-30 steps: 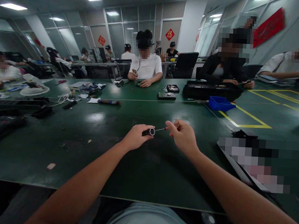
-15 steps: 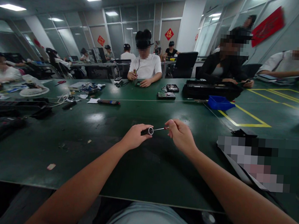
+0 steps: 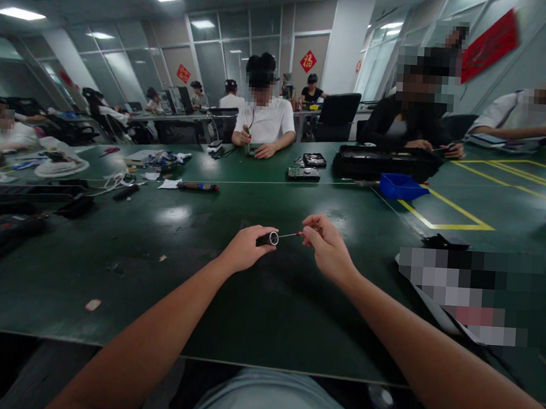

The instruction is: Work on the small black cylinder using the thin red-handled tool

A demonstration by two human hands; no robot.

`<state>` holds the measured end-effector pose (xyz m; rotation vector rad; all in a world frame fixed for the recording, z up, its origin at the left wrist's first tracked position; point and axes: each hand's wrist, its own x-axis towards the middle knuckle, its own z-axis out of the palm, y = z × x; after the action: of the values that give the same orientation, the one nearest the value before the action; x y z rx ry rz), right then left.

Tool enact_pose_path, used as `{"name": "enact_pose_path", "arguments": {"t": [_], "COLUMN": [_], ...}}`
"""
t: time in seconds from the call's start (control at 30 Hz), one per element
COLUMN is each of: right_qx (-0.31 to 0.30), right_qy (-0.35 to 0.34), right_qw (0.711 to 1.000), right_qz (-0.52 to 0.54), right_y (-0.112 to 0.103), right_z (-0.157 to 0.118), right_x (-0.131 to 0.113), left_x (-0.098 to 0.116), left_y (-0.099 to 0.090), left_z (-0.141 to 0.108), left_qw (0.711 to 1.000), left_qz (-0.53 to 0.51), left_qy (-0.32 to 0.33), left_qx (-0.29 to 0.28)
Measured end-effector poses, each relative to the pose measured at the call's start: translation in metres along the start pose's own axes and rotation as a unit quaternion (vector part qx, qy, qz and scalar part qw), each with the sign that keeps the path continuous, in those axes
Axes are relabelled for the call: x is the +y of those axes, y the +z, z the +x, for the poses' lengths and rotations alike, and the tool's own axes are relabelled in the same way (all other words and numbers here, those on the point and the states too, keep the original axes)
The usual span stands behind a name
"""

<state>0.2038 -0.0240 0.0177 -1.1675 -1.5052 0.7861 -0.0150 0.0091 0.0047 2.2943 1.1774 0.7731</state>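
Note:
My left hand (image 3: 241, 249) is closed around a short black cylinder (image 3: 265, 239) with a silver ring at its end, held just above the green table (image 3: 229, 313). That ringed end faces right and partly toward me. In my right hand (image 3: 331, 252) is a thin screwdriver (image 3: 290, 235) with a reddish handle, pinched between thumb and fingers. Its metal shaft points left, and the tip meets the ringed end of the cylinder; whether it is inside, I cannot tell. My right fingers hide most of the handle.
Ahead lie a green circuit-board device (image 3: 303, 173), a long black housing (image 3: 386, 165) and a blue bin (image 3: 401, 187). A pen-shaped tool (image 3: 197, 187) rests at left, near cables and a white fan-like part (image 3: 62, 166). A co-worker (image 3: 264, 120) sits opposite.
The fingers of my right hand have shifted around the screwdriver handle, with the hand slightly further left. My left hand and the cylinder stay almost in place.

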Motion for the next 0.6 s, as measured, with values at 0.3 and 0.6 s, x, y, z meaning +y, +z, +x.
{"name": "enact_pose_path", "arguments": {"t": [0.3, 0.6], "right_qx": [0.033, 0.073], "right_qy": [0.026, 0.124], "right_qw": [0.997, 0.97], "right_qz": [0.067, 0.197], "right_y": [0.002, 0.011], "right_z": [0.004, 0.009], "right_x": [0.003, 0.023], "left_x": [0.0, -0.002], "left_y": [0.004, 0.002], "left_z": [-0.001, 0.003], "left_qw": [1.0, 0.999], "left_qz": [-0.002, 0.004], "left_qy": [0.02, 0.052], "left_qx": [-0.012, 0.003]}}
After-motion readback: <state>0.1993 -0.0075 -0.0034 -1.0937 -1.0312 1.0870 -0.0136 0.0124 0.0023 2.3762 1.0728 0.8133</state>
